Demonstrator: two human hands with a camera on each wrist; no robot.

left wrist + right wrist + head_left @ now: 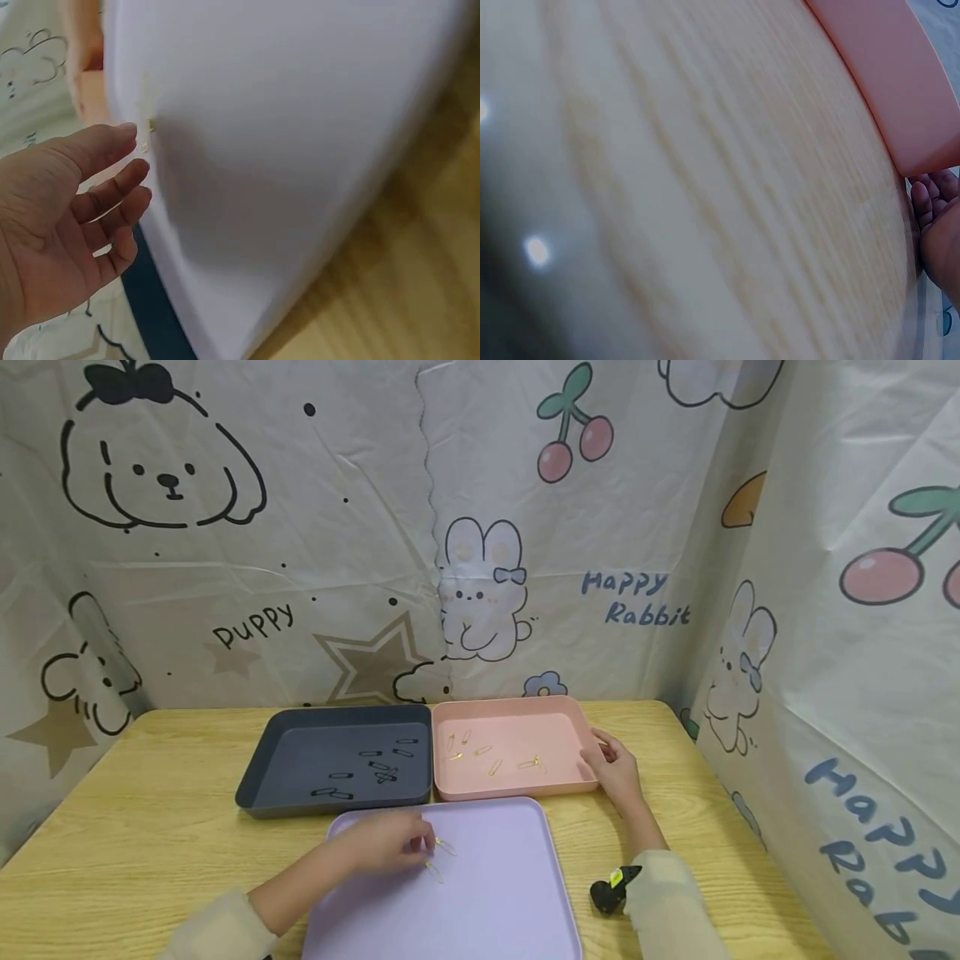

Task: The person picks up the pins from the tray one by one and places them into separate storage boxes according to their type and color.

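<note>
Over the upper left of the lilac tray [487, 910], my left hand [386, 842] hovers close to two gold safety pins [446, 847]. The left wrist view shows a gap between the thumb and the bent fingers [124, 184], with nothing in it. A gold safety pin [151, 124] lies just past the thumb tip. At the right end of the pink tray [517, 718], my right hand [618, 774] grips the rim. In the right wrist view its curled fingers [922, 201] are at the tray's corner, partly hidden. Several gold safety pins [496, 767] lie inside the pink tray.
A dark grey tray [288, 752] with several black safety pins [341, 775] stands left of the pink one, side by side. Both are behind the lilac tray on a wooden table [150, 827]. A printed cloth [360, 527] hangs behind and at the sides.
</note>
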